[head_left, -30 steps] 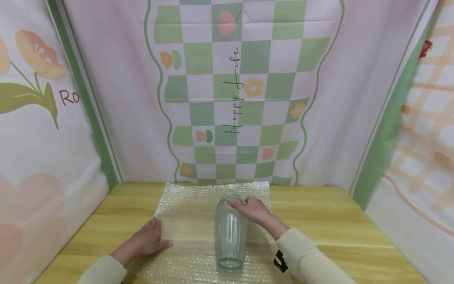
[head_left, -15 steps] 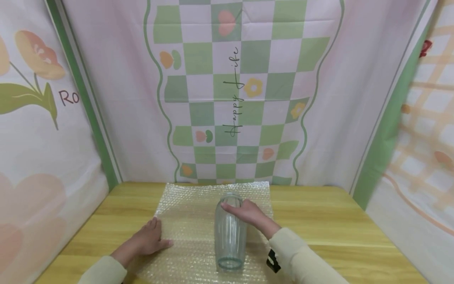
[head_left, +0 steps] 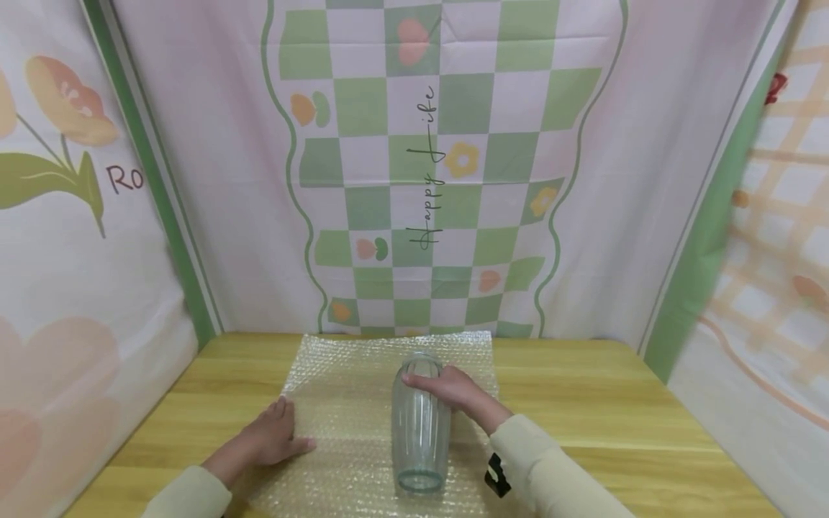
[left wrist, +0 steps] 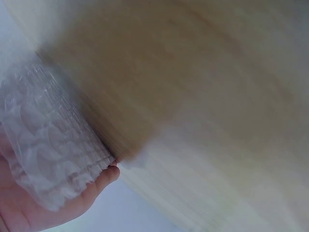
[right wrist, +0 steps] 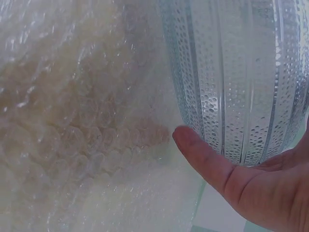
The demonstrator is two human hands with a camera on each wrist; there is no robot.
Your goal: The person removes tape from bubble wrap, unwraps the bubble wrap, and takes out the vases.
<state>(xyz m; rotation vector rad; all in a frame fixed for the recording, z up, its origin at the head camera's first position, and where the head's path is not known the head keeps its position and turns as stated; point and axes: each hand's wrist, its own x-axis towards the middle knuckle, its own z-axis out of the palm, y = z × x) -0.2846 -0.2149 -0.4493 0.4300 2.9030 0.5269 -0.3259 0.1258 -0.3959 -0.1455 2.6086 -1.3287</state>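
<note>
A clear ribbed glass vase (head_left: 419,439) appears to stand upright on a sheet of bubble wrap (head_left: 350,403), its mouth at the top. My right hand (head_left: 443,387) grips it near the rim, with the thumb across the front and the fingers mostly hidden. In the right wrist view, that thumb (right wrist: 207,159) curves round the vase's dimpled wall (right wrist: 241,87). At the sheet's left edge, my left hand (head_left: 268,432) rests on the wrap, thumb spread onto it. The left wrist view shows the folded wrap edge (left wrist: 53,140) against that hand (left wrist: 63,212).
Wooden tabletop (head_left: 583,403) shows on both sides of the wrap. A printed checked curtain (head_left: 414,216) hangs behind the table. Flowered cloth (head_left: 65,288) lines the left side, plaid cloth (head_left: 777,288) the right. A black piece (head_left: 497,476) hangs under the right sleeve.
My right hand has shifted slightly left and lower on the vase, its thumb reaching farther across the front. The left hand, the vase and the wrap stay in place.
</note>
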